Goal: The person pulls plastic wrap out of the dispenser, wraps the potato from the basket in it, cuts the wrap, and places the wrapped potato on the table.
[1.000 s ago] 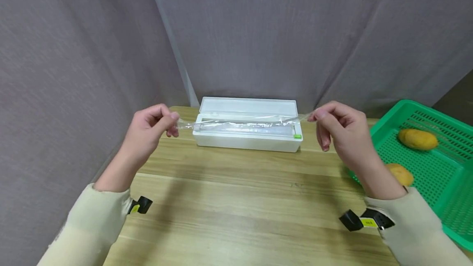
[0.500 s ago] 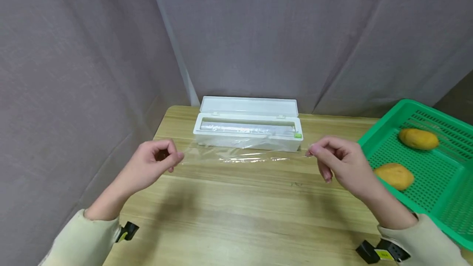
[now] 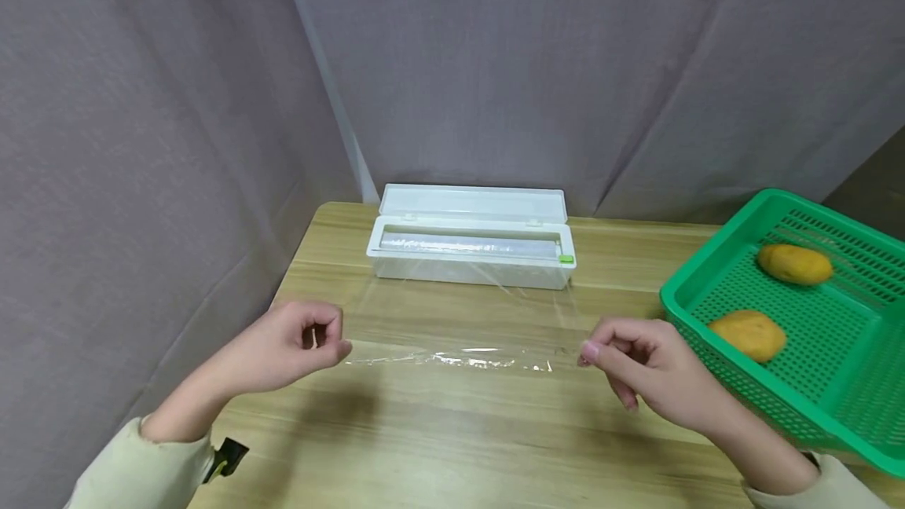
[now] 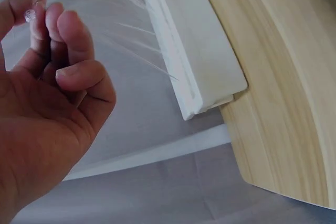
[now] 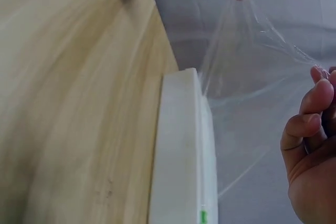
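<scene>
A clear sheet of cling film stretches between my two hands, its front edge shiny and crumpled. My left hand pinches one corner between thumb and forefinger. The opposite corner is pinched by my right hand, its other fingers loosely bent. Behind them stands a white cling film box with its lid raised, a film roll inside and a green slider at the right end. From the box the film runs forward to my fingers, as the right wrist view also shows with the film taut.
At the right a green plastic basket holds two yellow, mango-like fruits. A grey curtain hangs right behind the wooden table and along its left side.
Both hands have come toward me and down the view, drawing the cling film out of the box over the table. The box stays where it was.
</scene>
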A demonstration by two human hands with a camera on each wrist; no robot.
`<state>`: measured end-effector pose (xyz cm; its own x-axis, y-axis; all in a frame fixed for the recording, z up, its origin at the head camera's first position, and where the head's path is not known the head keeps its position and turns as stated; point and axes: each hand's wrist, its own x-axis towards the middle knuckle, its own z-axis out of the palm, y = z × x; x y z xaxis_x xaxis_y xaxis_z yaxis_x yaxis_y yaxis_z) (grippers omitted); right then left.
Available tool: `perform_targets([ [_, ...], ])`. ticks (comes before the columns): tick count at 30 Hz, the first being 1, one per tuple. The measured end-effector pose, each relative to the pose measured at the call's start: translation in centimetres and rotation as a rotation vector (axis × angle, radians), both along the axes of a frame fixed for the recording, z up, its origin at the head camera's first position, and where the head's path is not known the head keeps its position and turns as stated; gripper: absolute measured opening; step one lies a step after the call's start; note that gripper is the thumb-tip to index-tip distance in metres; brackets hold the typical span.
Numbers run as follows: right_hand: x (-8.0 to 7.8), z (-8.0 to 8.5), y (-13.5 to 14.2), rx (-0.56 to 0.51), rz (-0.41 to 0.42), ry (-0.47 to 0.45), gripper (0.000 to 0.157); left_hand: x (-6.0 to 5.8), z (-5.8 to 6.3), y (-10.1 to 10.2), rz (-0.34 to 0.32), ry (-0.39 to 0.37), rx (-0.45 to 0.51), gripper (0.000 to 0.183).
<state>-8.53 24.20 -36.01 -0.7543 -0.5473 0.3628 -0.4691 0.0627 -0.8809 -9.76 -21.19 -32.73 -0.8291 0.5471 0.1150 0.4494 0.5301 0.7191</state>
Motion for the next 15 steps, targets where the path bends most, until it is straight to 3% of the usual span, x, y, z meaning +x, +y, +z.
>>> perform_targets([
  [4, 0.6, -1.1, 0.2, 0.031, 0.047, -0.024, 0.035, 0.3, -0.3, -0.3, -0.026, -0.044, -0.048, 0.037],
  [7, 1.0, -1.9, 0.3, 0.044, 0.080, -0.073, 0.033, 0.6, -0.7, -0.6, -0.046, -0.119, -0.052, 0.037],
  [11, 1.8, -3.0, 0.5, 0.093, 0.094, -0.191, 0.028, 1.1, -1.8, -1.0, -0.071, -0.254, -0.035, 0.033],
  [15, 2.3, -4.5, 0.6, 0.141, 0.103, -0.326, 0.022, 1.3, -3.5, -1.1, -0.095, -0.335, -0.057, 0.031],
])
